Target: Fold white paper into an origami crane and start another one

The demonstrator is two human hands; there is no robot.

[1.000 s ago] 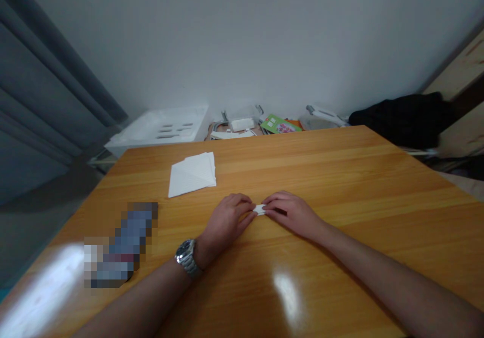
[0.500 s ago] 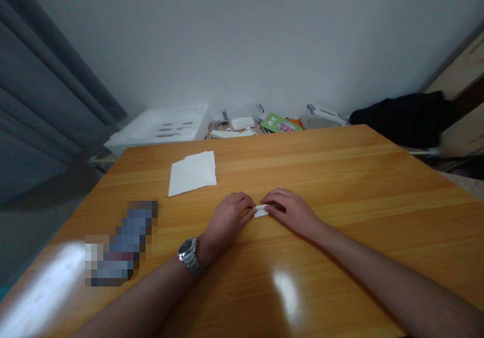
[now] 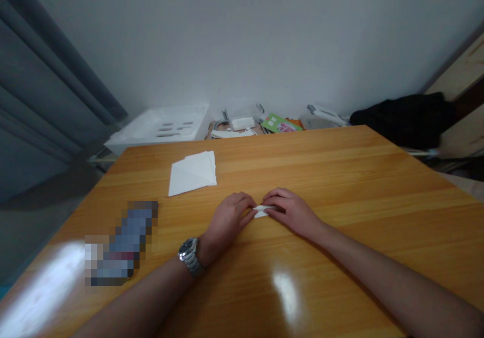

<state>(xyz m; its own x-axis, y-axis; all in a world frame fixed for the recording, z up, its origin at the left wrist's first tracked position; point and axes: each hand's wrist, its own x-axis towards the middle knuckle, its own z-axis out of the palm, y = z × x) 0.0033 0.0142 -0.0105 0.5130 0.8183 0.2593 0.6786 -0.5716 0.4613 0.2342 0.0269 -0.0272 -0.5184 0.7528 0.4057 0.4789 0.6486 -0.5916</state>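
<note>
A small piece of folded white paper (image 3: 260, 211) lies between my two hands over the middle of the table. My left hand (image 3: 230, 216), with a metal watch (image 3: 190, 255) on its wrist, pinches the paper's left end between thumb and fingers. On the other side, my right hand (image 3: 293, 211) has its thumb and fingers closed on the right end. My fingers cover both ends of the paper, so only its middle shows.
White sheets of paper (image 3: 192, 172) lie at the left back of the wooden table (image 3: 340, 176). A blurred-out object (image 3: 126, 244) rests at the left. Behind the far edge are a white foam tray (image 3: 151, 138), a green booklet (image 3: 278, 123) and black cloth (image 3: 401, 118).
Both hands stay almost in place. The right fingers have shifted slightly on the paper, and the paper's visible outline has changed a little.
</note>
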